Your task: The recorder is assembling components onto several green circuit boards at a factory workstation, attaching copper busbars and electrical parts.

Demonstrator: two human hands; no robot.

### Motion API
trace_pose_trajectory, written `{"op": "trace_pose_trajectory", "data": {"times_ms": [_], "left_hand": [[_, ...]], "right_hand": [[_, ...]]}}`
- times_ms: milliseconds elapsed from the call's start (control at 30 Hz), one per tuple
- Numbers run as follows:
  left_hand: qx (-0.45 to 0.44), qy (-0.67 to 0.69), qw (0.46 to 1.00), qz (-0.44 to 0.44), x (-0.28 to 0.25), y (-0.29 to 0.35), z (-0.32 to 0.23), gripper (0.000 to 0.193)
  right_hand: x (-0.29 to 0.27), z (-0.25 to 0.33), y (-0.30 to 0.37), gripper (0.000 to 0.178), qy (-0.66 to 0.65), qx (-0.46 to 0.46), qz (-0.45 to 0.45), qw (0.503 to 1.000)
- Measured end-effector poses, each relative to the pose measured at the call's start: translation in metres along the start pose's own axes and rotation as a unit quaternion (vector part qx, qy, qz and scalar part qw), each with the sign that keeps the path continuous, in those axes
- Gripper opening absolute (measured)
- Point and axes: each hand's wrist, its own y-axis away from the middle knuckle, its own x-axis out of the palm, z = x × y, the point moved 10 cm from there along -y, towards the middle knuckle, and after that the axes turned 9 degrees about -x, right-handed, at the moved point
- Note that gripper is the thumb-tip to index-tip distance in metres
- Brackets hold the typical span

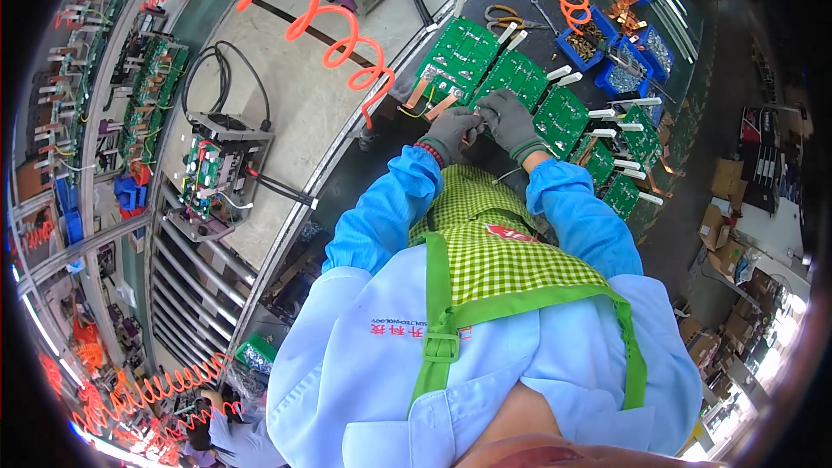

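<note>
Both hands wear grey gloves and meet at the near edge of a row of green circuit boards. My left hand (452, 133) has its fingers closed, beside a copper strip (442, 106) that sticks out from the leftmost circuit board (461, 54). Close against it, my right hand (510, 121) is also closed, in front of the second circuit board (517, 78). Whatever lies between the fingertips is too small and too covered to name. Further right come a third circuit board (562, 119) and several more, with white bars standing out from them.
Scissors (503, 17) and a wrench (544, 16) lie behind the boards. Blue bins (622, 74) of small metal parts stand at the back right. An orange coiled hose (329, 13) hangs over the left side. An electronic unit (212, 173) with black cables sits left, near metal rollers (199, 269).
</note>
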Motion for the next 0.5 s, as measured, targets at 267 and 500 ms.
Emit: {"op": "trace_pose_trajectory", "data": {"times_ms": [267,500], "left_hand": [[-0.037,-0.021,0.999,0.025,0.004,0.001,0.006,0.022],[-0.032,0.008,0.999,0.01,0.0,-0.007,0.01,0.02]], "right_hand": [[0.002,0.002,0.004,0.014,0.074,0.039,-0.052,0.995],[0.0,-0.011,0.002,0.027,0.048,0.074,0.013,0.996]]}}
